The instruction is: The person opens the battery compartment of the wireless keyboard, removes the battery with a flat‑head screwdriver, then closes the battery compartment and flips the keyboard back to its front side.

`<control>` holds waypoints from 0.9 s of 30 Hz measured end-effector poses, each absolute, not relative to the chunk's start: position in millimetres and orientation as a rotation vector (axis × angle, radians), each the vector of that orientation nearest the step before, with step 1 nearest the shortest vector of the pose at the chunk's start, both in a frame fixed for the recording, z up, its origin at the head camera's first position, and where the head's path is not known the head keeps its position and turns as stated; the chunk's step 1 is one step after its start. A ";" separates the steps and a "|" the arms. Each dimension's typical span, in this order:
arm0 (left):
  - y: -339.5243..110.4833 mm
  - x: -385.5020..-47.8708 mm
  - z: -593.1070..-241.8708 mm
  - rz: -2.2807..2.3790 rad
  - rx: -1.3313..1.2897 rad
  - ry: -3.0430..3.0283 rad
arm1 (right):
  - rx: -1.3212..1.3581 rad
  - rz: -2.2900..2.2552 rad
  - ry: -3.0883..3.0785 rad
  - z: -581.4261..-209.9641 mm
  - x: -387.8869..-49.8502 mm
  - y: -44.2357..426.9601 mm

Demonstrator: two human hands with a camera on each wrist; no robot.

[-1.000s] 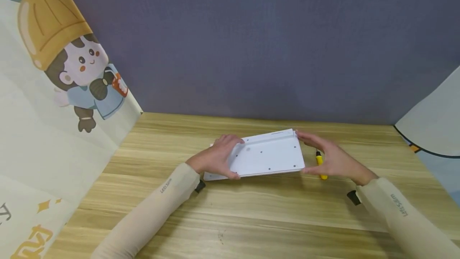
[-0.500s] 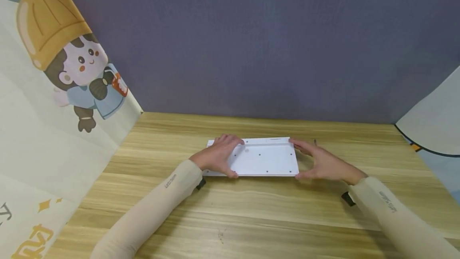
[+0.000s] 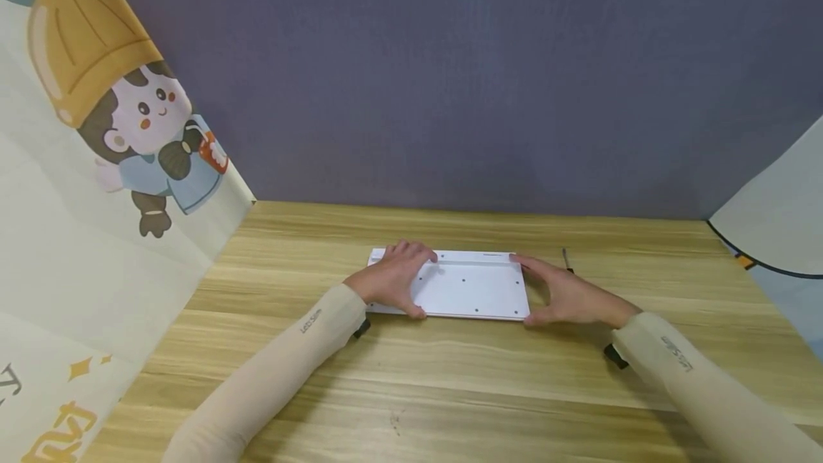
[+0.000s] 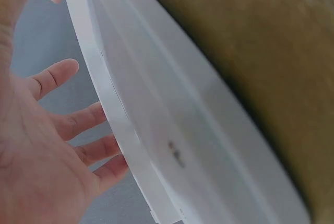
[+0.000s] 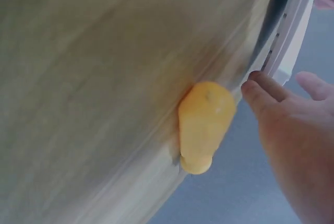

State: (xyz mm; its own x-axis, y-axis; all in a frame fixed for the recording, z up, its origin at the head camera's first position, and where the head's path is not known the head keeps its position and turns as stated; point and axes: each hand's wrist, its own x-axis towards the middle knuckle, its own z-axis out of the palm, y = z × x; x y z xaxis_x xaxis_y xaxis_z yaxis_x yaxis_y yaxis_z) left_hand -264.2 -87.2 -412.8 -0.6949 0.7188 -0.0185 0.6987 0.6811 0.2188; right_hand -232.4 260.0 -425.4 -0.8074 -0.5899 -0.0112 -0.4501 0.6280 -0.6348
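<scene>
"Lying between our left hand (image 3: 395, 279) and our right hand (image 3: 569, 299), how do we have the flat, dark-dotted white rectangular panel (image 3: 479, 290)?"

"Low over the yellow-brown wood-grain tabletop (image 3: 411, 391), long axis running left to right, one long edge facing us. Whether all of it touches the wood, we can't tell."

"Which hand is nearer its middle?"

"Our left. It straddles the left part, spread wide, thumb at the near edge and fingers at the far one, so we grip across the width. Our right holds the right end, thumb and fingers parted to the two corners, palm clear of the short edge."

"And how does it look to us?"

"White, thin, a band along the far side, small dark dots like screws; we'd judge it a keyboard's underside."

"Anything beyond?"

"Just to its right, mostly hidden behind our right hand from above, we have a slim tool with a bulbous yellow handle (image 5: 206, 125). Behind everything stands the dark grey-blue upright partition (image 3: 450, 91)."
</scene>
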 end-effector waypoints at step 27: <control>-98.9 -263.8 -409.2 0.383 1.052 2.754 | -0.840 -0.794 2.665 -420.0 -235.4 256.2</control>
State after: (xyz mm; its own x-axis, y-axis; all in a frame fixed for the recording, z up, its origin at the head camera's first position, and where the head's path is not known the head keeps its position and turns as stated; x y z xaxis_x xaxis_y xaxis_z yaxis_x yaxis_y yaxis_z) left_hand -263.8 -98.9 -409.2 -0.7370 0.6728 -0.0650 0.6295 0.7182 0.2965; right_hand -235.4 256.2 -420.0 -0.8074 -0.5870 -0.0590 -0.4589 0.6878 -0.5624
